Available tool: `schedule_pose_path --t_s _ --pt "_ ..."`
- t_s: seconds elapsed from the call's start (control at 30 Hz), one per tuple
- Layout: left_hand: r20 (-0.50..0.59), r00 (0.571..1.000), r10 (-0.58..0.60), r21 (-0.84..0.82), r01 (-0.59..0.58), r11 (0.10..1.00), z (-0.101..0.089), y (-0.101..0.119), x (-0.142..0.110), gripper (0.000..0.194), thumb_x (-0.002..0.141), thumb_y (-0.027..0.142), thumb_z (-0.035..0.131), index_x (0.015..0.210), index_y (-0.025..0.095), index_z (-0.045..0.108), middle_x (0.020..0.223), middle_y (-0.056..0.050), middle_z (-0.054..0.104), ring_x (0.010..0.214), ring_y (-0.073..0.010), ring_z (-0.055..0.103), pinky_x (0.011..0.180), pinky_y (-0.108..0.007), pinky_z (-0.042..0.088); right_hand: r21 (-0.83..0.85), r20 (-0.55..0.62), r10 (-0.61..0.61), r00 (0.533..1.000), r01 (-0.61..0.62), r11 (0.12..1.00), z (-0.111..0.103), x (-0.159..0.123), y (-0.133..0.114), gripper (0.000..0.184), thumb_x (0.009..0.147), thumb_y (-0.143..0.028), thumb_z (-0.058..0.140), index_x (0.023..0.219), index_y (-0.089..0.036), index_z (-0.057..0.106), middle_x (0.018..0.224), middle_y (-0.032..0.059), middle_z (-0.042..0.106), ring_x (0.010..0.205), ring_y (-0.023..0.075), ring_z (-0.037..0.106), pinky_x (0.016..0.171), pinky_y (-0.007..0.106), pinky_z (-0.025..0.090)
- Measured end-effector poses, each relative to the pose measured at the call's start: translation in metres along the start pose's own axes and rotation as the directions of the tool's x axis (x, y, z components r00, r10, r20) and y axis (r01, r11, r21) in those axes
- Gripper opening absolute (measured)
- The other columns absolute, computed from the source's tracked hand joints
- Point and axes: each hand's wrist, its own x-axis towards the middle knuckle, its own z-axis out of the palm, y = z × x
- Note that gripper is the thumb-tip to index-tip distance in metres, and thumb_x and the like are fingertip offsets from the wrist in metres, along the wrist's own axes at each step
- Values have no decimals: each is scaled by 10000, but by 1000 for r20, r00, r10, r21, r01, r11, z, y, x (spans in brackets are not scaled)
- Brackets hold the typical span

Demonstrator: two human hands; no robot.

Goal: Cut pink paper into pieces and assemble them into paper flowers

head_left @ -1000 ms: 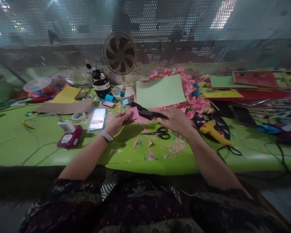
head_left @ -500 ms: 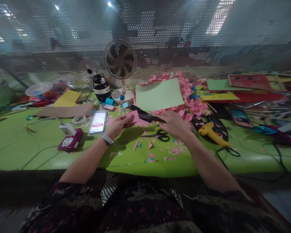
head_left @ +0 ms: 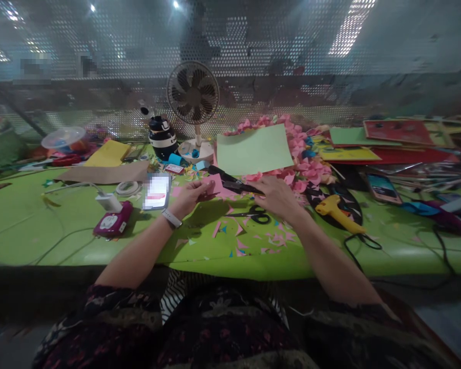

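Observation:
Pinched in my left hand point(head_left: 194, 196) is a small piece of pink paper point(head_left: 216, 185), held a little above the green table. My right hand point(head_left: 278, 197) grips a black two-armed hand tool point(head_left: 236, 185); its far end points left and meets the pink paper, but its exact kind is unclear. Below it, black-handled scissors point(head_left: 259, 215) lie on the table among pink and blue paper scraps point(head_left: 240, 245). Behind the hands, a pale green sheet point(head_left: 253, 149) rests against a heap of pink paper petals point(head_left: 311, 171).
A lit phone point(head_left: 156, 191) and a purple box with a charger point(head_left: 113, 220) are at left. Farther back stand a fan point(head_left: 193, 95) and a dark jar point(head_left: 162, 139). At right are a yellow glue gun point(head_left: 338, 211), its black cord and another phone point(head_left: 382, 187).
The whole view has shifted slightly. Both hands keep almost the same pose, with the pink paper and the black tool still in them.

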Motion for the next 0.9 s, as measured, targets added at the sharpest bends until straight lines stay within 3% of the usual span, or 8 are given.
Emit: schedule_pose_path --t_s 0.17,0.53,0.9 --pt "27 999 20 -16 -19 1000 2 2 -2 394 578 419 959 720 130 732 718 -3 699 715 -123 695 796 -301 635 -12 -35 -16 999 15 1000 0 -2 1 448 917 -185 549 1347 -161 671 1143 150 727 1009 297 634 833 421 505" --pt "50 998 23 77 -27 997 -5 -6 3 423 618 474 931 786 134 745 788 -41 735 727 -138 703 740 -285 612 -42 -15 -42 999 41 998 9 0 0 451 908 -143 549 1340 -109 674 1111 162 728 1044 296 634 888 420 488" --pt "12 996 85 97 -86 992 4 -10 -4 395 605 484 932 677 157 723 654 9 652 601 -100 612 641 -248 581 -61 -90 -112 990 107 992 18 3 -11 417 932 -138 530 1312 -176 698 1071 139 701 1022 289 587 930 452 457"
